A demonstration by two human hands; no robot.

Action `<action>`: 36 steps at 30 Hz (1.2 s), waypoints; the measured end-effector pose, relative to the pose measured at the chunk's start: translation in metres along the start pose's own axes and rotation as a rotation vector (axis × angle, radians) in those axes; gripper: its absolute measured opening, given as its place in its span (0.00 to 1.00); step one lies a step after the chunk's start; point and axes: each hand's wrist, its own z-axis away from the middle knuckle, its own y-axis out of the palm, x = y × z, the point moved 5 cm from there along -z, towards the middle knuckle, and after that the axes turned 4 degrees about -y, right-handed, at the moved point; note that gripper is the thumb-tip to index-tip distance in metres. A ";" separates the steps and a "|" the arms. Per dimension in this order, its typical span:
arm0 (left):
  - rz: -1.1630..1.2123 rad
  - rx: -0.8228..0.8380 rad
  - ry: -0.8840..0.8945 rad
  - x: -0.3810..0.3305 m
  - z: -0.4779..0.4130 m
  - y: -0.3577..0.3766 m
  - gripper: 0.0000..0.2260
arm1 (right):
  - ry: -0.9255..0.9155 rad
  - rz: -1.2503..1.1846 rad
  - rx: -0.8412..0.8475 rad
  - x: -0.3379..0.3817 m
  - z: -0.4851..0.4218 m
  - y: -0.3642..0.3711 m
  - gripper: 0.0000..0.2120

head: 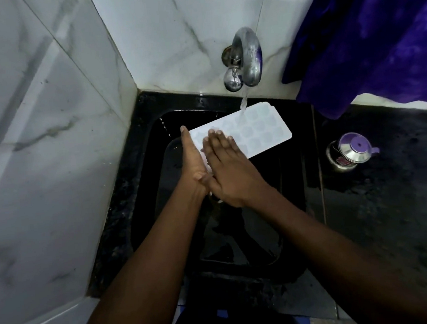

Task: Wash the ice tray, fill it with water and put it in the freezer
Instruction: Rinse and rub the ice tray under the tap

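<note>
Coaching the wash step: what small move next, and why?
Probably rub the right hand along the ice tray towards the water stream, which lands on its far end; the left hand steadies its left edge.
</note>
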 end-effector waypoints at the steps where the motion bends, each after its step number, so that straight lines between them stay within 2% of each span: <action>1: -0.003 -0.019 0.008 0.000 -0.001 -0.004 0.36 | -0.016 -0.007 0.012 -0.003 -0.007 -0.003 0.44; 4: -0.062 -0.023 0.066 -0.009 -0.001 -0.008 0.35 | 0.011 -0.037 -0.003 -0.018 -0.022 -0.015 0.47; 6: -0.059 -0.040 0.055 -0.014 -0.003 -0.005 0.35 | -0.069 -0.031 0.014 -0.009 -0.017 -0.012 0.47; 9: -0.124 -0.154 0.057 -0.017 -0.006 -0.011 0.34 | -0.191 0.003 0.032 0.007 -0.012 -0.007 0.47; 13: -0.197 -0.045 0.070 -0.021 -0.002 -0.006 0.27 | -0.111 0.010 -0.014 -0.005 -0.035 -0.022 0.52; 17: -0.133 -0.083 -0.005 -0.026 -0.003 -0.009 0.42 | -0.219 0.070 -0.006 0.005 -0.006 -0.009 0.52; 21: -0.076 -0.127 0.053 -0.017 -0.008 -0.009 0.35 | -0.152 0.038 -0.008 0.003 -0.022 -0.015 0.52; 25: -0.139 -0.087 0.016 -0.021 0.000 -0.016 0.43 | -0.249 0.107 -0.016 0.000 -0.011 -0.005 0.50; 26: -0.140 -0.074 0.022 -0.022 0.003 -0.016 0.43 | -0.243 0.107 -0.009 -0.010 -0.009 -0.007 0.50; 30: -0.127 -0.044 0.082 -0.020 0.004 -0.017 0.41 | -0.018 -0.024 -0.012 -0.040 -0.010 -0.019 0.51; 34: -0.135 -0.121 0.088 -0.016 0.007 -0.026 0.40 | -0.139 0.081 0.019 -0.028 0.000 -0.004 0.50; 36: -0.146 -0.070 0.106 -0.016 0.010 -0.024 0.42 | -0.027 -0.013 -0.002 -0.044 -0.008 -0.012 0.51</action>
